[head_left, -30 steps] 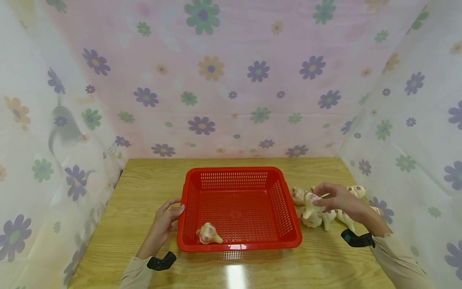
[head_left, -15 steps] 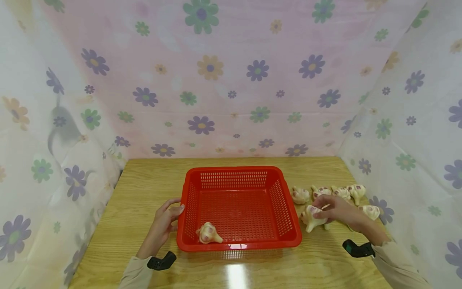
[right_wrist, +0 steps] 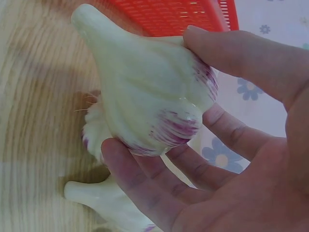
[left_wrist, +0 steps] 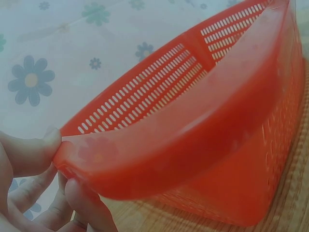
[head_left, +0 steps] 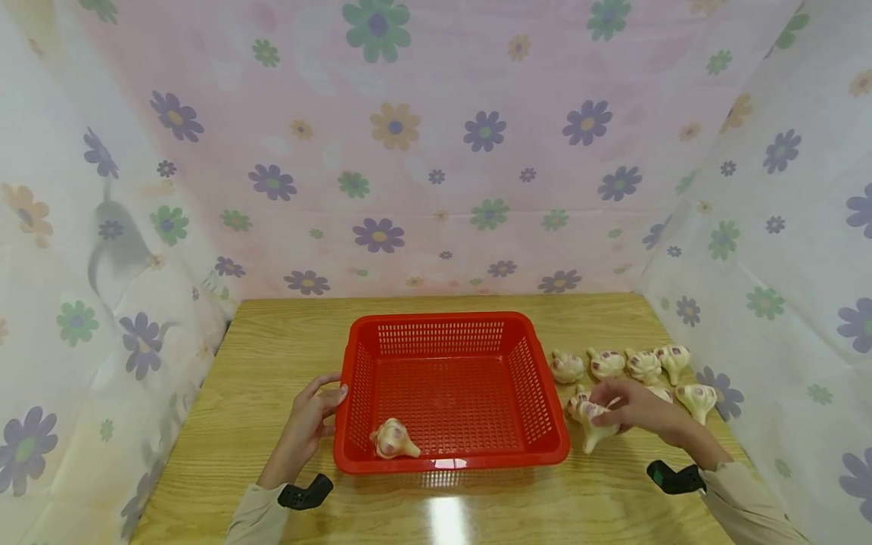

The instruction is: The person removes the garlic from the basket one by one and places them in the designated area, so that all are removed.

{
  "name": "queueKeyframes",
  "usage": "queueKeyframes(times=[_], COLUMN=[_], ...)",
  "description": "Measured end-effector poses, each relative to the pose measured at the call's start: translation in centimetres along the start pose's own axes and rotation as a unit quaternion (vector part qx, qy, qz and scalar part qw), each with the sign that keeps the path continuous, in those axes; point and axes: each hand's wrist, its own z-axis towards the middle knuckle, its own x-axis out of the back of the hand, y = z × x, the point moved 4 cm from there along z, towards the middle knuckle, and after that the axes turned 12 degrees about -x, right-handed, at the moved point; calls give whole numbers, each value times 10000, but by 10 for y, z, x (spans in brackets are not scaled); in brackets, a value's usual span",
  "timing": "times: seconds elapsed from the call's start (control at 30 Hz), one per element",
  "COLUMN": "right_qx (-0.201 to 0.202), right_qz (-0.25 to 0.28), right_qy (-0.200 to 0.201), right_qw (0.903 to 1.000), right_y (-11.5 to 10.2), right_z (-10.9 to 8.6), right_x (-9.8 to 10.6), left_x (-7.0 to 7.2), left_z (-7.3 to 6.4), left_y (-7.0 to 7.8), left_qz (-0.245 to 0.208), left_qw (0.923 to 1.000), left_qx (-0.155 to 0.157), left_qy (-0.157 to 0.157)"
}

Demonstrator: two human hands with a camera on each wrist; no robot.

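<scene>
While both hands work at the wooden table:
Right hand: fingers curled round a garlic bulb, near the table's right edge, just beside the red basket.
Left hand: pinches the basket's left rim with thumb and fingers.
Basket: mid-table; one garlic in its front-left corner.
Loose garlic bulbs: a row toward the right edge.

Basket mid-table; one garlic bulb inside, near-left corner. Left hand on basket's left rim. Right hand w/ held bulb right of basket; row of bulbs behind.
</scene>
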Motion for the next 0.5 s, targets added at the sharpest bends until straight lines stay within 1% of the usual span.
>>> queueKeyframes(times=[0.07, 0.3, 0.5], right_qx=[-38, -247, -493], right_qz=[19, 65, 223], right_qy=[-45, -16, 16], right_qw=[10000, 9997, 9985], right_y=[3, 13, 20], right_z=[1, 3, -1], right_x=[-2, -8, -14], left_x=[0, 2, 2], left_z=[0, 0, 0], left_y=[0, -2, -2], left_qz=[-5, -110, -129], left_qw=[10000, 9999, 9999], left_qx=[0, 17, -5], left_qy=[-2, 57, 42])
